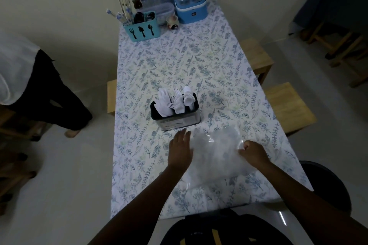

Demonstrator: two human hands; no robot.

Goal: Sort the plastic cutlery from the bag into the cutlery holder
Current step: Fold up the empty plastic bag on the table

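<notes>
Dim, bluish cast; wide-angle bending at edges; corners dark; soft detail.

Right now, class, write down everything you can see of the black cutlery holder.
The cutlery holder is a dark, glossy rectangular tub standing upright mid-table on the flowered cloth. Its sections hold white plastic knives left, forks centre, spoons right, sticking above the rim. The left hand lies near its front wall.

White cutlery [175,99] in black holder [175,119] — blue-green floral tablecloth [199,61], clear bag [217,155].
</notes>
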